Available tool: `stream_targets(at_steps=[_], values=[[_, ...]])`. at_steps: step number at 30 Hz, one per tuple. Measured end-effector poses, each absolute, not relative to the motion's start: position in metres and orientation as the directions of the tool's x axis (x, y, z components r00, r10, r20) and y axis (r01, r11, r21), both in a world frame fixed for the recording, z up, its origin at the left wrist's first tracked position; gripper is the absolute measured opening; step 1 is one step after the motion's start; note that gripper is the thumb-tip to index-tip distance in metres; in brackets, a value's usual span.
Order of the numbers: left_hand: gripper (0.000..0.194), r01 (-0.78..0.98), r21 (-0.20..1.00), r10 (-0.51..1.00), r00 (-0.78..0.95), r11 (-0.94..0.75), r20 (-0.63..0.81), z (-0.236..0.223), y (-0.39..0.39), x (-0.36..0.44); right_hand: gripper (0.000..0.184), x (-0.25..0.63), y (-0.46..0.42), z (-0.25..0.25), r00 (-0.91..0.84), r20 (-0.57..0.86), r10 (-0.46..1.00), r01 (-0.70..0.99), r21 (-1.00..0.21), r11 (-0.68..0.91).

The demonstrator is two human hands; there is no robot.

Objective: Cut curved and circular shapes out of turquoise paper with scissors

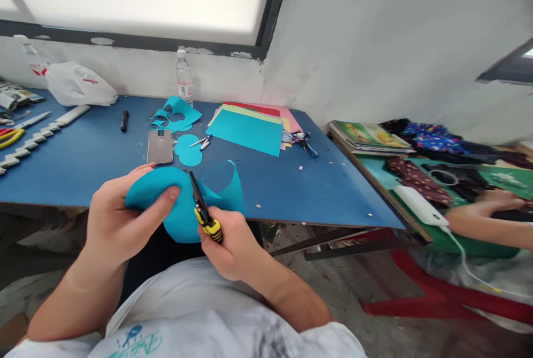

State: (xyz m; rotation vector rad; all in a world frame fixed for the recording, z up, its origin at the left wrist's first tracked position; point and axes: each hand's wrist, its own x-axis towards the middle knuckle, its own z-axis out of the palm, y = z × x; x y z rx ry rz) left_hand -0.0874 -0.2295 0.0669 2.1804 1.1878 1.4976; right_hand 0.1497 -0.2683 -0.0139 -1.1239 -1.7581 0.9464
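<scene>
My left hand [129, 216] pinches a curved piece of bright blue paper [181, 225], thumb on top and the other fingers behind it. In my right hand [229, 241] is a cutting tool, apparently scissors [204, 213], with dark blades and yellow-and-black handles. The blades point up and away from me and lie against the blue paper. A cut strip and a pointed flap [233, 188] of this paper stand out to the right of the blades. My right fingers wrap the handles, partly hiding them.
The blue table [291, 197] holds a phone [160, 147], cut blue rounds [189, 150], a pair of compasses [202, 141], blue scraps [177, 114], coloured sheets [245, 130], a marker [124, 120] and a bottle [184, 77]. Another person's arm [487, 219] rests at the right-hand table.
</scene>
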Motion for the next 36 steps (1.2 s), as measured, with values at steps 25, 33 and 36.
stream_targets(at_steps=[25,33,36], values=[[0.032,0.458,0.568,0.706,0.219,-0.684,0.673,0.062,-0.234,-0.081,0.019,0.153,-0.271,-0.008,-0.305,0.158,0.939,0.225,-0.946,0.233],[0.027,0.453,0.562,0.699,0.227,-0.692,0.678,0.058,-0.232,-0.085,0.022,0.153,-0.271,-0.006,-0.303,0.176,0.937,0.240,-0.937,0.254],[0.025,0.452,0.563,0.698,0.222,-0.692,0.681,0.056,-0.231,-0.086,0.022,0.153,-0.271,-0.005,-0.302,0.181,0.936,0.239,-0.936,0.259]])
